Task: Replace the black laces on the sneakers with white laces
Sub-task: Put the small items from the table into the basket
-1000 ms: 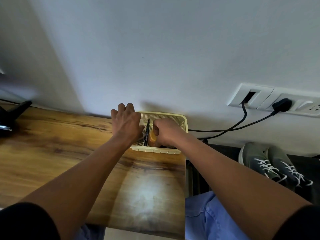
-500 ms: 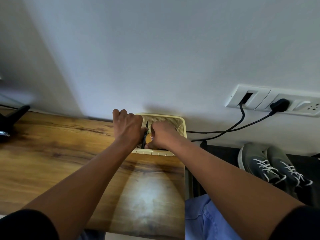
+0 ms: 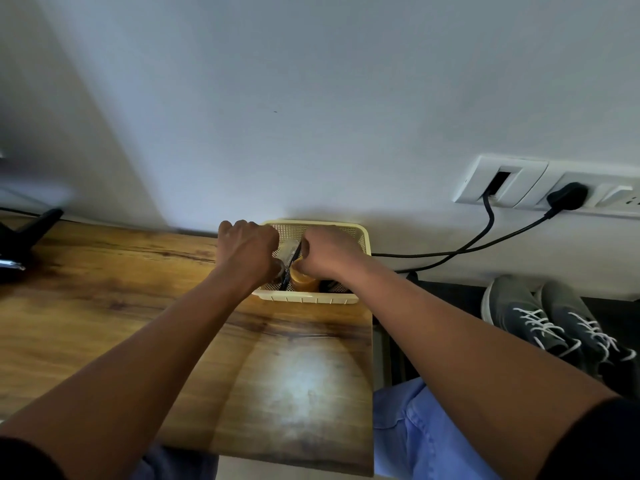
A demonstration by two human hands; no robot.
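Both hands are staying in the cream basket (image 3: 311, 299) at the table's (image 3: 104, 306) far right edge. The left hand (image 3: 247, 249) and right hand (image 3: 329, 251) are curling together around a black lace (image 3: 290, 268), closer than before. The white-laced sneakers (image 3: 554, 323) are sitting on the floor, right.

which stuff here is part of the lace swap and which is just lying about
Part of the job:
- sneakers, white laces in
- basket
- left hand, right hand, both in the basket

Lying about:
- wall sockets
- black cables
- black object at the table's left end
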